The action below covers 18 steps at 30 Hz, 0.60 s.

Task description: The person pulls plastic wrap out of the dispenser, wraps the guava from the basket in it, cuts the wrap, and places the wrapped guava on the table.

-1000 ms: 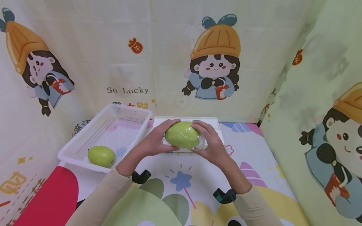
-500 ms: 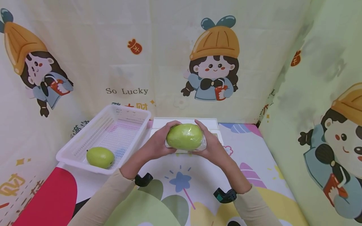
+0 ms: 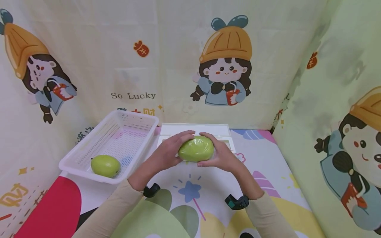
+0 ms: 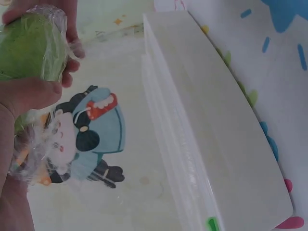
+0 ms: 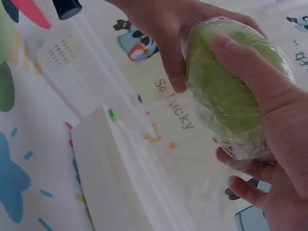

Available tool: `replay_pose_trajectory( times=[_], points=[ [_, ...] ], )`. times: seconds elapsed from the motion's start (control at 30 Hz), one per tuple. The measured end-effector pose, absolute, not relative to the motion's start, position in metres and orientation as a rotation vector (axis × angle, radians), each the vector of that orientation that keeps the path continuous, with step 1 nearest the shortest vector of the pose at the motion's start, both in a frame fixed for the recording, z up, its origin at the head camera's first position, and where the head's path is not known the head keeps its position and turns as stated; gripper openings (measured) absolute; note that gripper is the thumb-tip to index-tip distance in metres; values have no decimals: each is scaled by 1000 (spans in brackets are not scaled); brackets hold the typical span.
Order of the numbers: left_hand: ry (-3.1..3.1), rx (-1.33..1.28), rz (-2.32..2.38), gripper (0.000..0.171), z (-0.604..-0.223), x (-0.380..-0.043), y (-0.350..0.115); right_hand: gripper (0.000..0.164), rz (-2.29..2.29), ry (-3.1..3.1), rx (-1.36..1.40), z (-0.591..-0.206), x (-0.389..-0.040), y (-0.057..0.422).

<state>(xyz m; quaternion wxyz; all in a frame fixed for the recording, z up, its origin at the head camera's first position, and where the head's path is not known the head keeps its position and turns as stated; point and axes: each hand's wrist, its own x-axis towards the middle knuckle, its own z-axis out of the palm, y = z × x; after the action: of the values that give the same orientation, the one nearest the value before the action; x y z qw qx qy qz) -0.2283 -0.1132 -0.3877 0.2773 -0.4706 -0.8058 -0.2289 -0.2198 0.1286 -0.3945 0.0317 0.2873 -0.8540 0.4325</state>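
A green mango [image 3: 196, 148] in clear cling film is held up between both hands, in front of a white cling film dispenser [image 3: 194, 128]. My left hand [image 3: 169, 151] grips its left end, fingers over the top. From the other side my right hand [image 3: 221, 153] holds it, fingers above and thumb low on the near face. In the right wrist view the film lies wrinkled round the mango [image 5: 231, 86] and bunches at its lower end. Loose film [image 4: 36, 154] hangs near the left hand in the left wrist view.
To the left stands a white perforated basket [image 3: 71, 163] with another green mango [image 3: 105, 166] in it, which shows no film. A patterned cloth [image 3: 214, 198] covers the table. Printed curtains [image 3: 175, 66] close off the back and sides.
Both hands have come down slightly with the mango, turning it and shifting their fingers on the film. More of the dispenser behind shows now. The basket and its mango stay put.
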Motion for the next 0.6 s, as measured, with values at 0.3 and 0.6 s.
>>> replay_pose_trajectory(
  times=[0.3,0.6],
  points=[
    [-2498,-1158,-938,102,-395,-237,-122,93,1276,-2525,869,-404,-221,124],
    [-2695,-1042,-1236,97,-398,-239,-126,92,1146,-2505,851,-412,-220,120]
  ],
)
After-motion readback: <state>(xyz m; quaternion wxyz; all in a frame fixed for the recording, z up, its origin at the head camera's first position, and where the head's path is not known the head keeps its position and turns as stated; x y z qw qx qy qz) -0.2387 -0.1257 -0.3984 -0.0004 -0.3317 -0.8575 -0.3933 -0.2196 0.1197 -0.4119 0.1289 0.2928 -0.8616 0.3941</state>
